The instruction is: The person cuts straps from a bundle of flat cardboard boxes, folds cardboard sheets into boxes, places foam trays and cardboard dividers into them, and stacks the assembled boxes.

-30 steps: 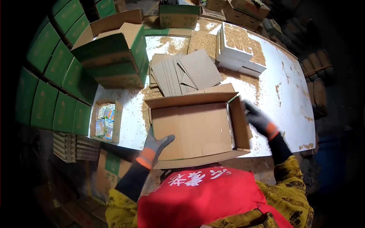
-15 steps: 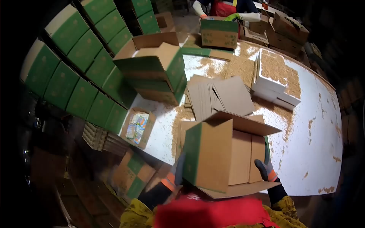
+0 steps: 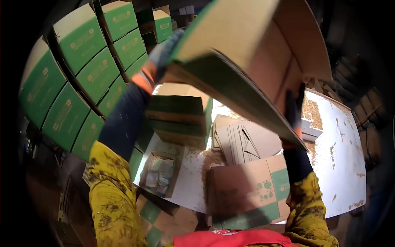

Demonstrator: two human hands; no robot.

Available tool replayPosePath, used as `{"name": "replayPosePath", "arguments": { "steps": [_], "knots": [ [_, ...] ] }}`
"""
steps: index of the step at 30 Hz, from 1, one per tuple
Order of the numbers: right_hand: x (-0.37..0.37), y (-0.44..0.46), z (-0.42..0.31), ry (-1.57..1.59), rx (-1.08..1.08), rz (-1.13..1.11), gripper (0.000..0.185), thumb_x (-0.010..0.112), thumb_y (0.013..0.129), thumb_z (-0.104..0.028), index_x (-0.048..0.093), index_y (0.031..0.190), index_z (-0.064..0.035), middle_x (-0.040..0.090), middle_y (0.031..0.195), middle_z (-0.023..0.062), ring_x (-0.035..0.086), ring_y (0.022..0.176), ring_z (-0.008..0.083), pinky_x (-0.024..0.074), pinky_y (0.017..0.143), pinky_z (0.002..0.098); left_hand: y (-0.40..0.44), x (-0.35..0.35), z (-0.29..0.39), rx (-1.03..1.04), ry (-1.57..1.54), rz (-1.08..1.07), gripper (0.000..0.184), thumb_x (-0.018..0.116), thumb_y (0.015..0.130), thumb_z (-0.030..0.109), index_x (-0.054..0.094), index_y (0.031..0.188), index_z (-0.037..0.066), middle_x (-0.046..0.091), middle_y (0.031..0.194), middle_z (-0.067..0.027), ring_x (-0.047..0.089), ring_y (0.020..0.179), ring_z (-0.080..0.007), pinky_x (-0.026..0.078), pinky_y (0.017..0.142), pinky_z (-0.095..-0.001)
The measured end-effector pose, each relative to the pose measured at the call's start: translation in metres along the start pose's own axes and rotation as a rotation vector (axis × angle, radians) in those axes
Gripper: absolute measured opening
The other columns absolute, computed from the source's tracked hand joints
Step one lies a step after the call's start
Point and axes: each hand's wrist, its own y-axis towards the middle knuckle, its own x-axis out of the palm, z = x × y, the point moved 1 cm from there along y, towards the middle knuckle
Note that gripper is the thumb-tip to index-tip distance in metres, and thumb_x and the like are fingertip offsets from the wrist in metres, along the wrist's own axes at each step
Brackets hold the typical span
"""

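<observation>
An open cardboard box [image 3: 247, 45] with green sides is held up and tilted in the air above the table. My left hand [image 3: 162, 53], in a grey glove with an orange cuff, grips its left side. On its right, my right hand [image 3: 294, 111] is closed on the box wall, partly in shadow. Below the raised box lie a flattened green and brown carton [image 3: 247, 189] at the near edge and a stack of grey cardboard sheets [image 3: 247, 142]. A larger green and brown box [image 3: 177, 119] stands on the table to the left.
Green boxes [image 3: 96, 74] are stacked high at the left. A small open carton [image 3: 177, 181] of colourful packets sits at the table's [image 3: 341, 164] left near corner. White foam boxes [image 3: 310, 131] with brown grains stand at the right, and grains are scattered nearby.
The open box has been lifted from the near edge of the table and tilted, with both hands moving up with it. The flattened carton beneath has come into view.
</observation>
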Motion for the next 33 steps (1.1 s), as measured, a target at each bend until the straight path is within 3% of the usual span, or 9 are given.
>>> {"name": "replayPosePath", "arguments": {
  "steps": [3, 5, 13, 17, 19, 27, 29, 30, 33],
  "knots": [
    [0.086, 0.025, 0.024, -0.038, -0.105, -0.133, 0.057, 0.051, 0.096, -0.019, 0.025, 0.145, -0.0081, 0.012, 0.153, 0.0171, 0.023, 0.138, 0.0256, 0.0293, 0.108, 0.0306, 0.040, -0.079, -0.002, 0.031, 0.039, -0.008, 0.041, 0.043, 0.097, 0.020, 0.043, 0.133, 0.000, 0.049, 0.131, -0.0089, 0.047, 0.119, -0.0165, 0.035, 0.102, -0.0293],
    [0.136, 0.036, 0.028, 0.115, -0.013, -0.097, 0.091, 0.070, 0.083, -0.029, 0.012, 0.146, 0.0016, 0.032, 0.143, 0.0182, 0.041, 0.122, 0.0205, 0.0361, 0.099, 0.0261, 0.049, -0.130, -0.019, 0.022, 0.086, -0.026, 0.040, 0.044, 0.096, 0.019, 0.044, 0.132, 0.001, 0.051, 0.129, -0.0086, 0.048, 0.117, -0.0165, 0.037, 0.100, -0.0293],
    [0.172, 0.044, 0.040, 0.122, 0.274, -0.489, 0.077, 0.066, 0.085, -0.027, 0.021, 0.142, 0.0006, 0.041, 0.136, 0.0165, 0.047, 0.115, 0.0191, 0.0397, 0.095, 0.0279, 0.015, -0.271, -0.123, 0.133, 0.365, -0.316, 0.036, 0.049, 0.094, 0.015, 0.048, 0.128, 0.002, 0.057, 0.119, -0.0074, 0.054, 0.106, -0.0165, 0.044, 0.091, -0.0295],
    [0.193, 0.050, 0.050, 0.033, 0.264, -0.565, 0.070, 0.064, 0.087, -0.027, 0.025, 0.139, -0.0002, 0.043, 0.133, 0.0153, 0.050, 0.112, 0.0190, 0.0416, 0.093, 0.0287, 0.029, -0.311, -0.184, -0.096, -0.021, -0.362, 0.035, 0.049, 0.094, 0.015, 0.049, 0.128, 0.004, 0.059, 0.116, -0.0061, 0.056, 0.101, -0.0169, 0.047, 0.086, -0.0292],
    [0.201, 0.053, 0.056, 0.005, 0.254, -0.586, 0.067, 0.063, 0.088, -0.027, 0.028, 0.138, -0.0006, 0.045, 0.131, 0.0147, 0.051, 0.110, 0.0189, 0.0426, 0.092, 0.0291, 0.002, -0.277, -0.167, -0.556, -0.333, 0.079, 0.037, 0.043, 0.098, 0.026, 0.049, 0.129, 0.006, 0.058, 0.118, -0.0039, 0.054, 0.105, -0.0159, 0.045, 0.091, -0.0295],
    [0.221, 0.050, 0.075, -0.024, 0.169, -0.710, 0.054, 0.058, 0.091, -0.028, 0.037, 0.134, -0.0022, 0.051, 0.125, 0.0123, 0.055, 0.104, 0.0186, 0.0464, 0.088, 0.0307, -0.034, -0.351, -0.377, -0.034, 0.048, 0.429, 0.050, 0.033, 0.099, 0.043, 0.045, 0.134, 0.009, 0.051, 0.128, -0.0056, 0.048, 0.113, -0.0213, 0.036, 0.101, -0.0338],
    [0.214, 0.042, 0.078, 0.007, 0.088, -0.760, 0.051, 0.056, 0.092, -0.028, 0.040, 0.133, -0.0026, 0.052, 0.123, 0.0117, 0.056, 0.103, 0.0185, 0.0473, 0.087, 0.0311, -0.042, -0.365, -0.392, -0.240, -0.392, 0.439, 0.055, 0.030, 0.098, 0.045, 0.041, 0.138, 0.008, 0.049, 0.132, -0.0072, 0.046, 0.116, -0.0231, 0.034, 0.103, -0.0364],
    [0.206, 0.035, 0.084, 0.053, 0.072, -0.777, 0.050, 0.056, 0.092, -0.028, 0.041, 0.132, -0.0028, 0.053, 0.122, 0.0114, 0.057, 0.102, 0.0185, 0.0478, 0.086, 0.0313, -0.049, -0.298, -0.314, -0.269, -0.281, 0.527, 0.056, 0.030, 0.099, 0.045, 0.037, 0.140, 0.007, 0.045, 0.136, -0.0075, 0.042, 0.121, -0.0224, 0.033, 0.104, -0.0356],
    [0.154, -0.005, 0.093, 0.496, 0.587, -0.484, 0.040, 0.048, 0.096, -0.021, 0.045, 0.133, -0.0054, 0.049, 0.130, 0.0131, 0.057, 0.109, 0.0218, 0.0487, 0.091, 0.0335, -0.060, -0.266, -0.300, 0.073, 0.013, 0.727, 0.053, 0.031, 0.100, 0.036, 0.031, 0.142, 0.005, 0.037, 0.143, -0.0090, 0.036, 0.128, -0.0217, 0.028, 0.108, -0.0338]
  ]
}}
